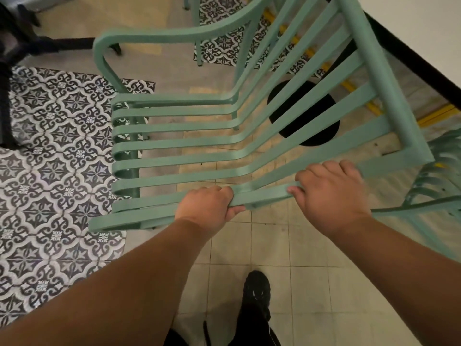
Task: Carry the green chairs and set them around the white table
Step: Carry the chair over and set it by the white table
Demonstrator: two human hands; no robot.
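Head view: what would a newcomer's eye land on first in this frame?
The green slatted chair fills the middle of the view, with the left hand and right hand both gripping its nearest side rail. Black-and-white patterned tiles cover the floor at left, and a corner of the white table shows at upper right.

Blk/white patterned floor tiles [50,151] at left, plain beige tiles [311,248] w/ a black shoe [258,290] on them; dark furniture legs [57,43], maybe a stool, top left.
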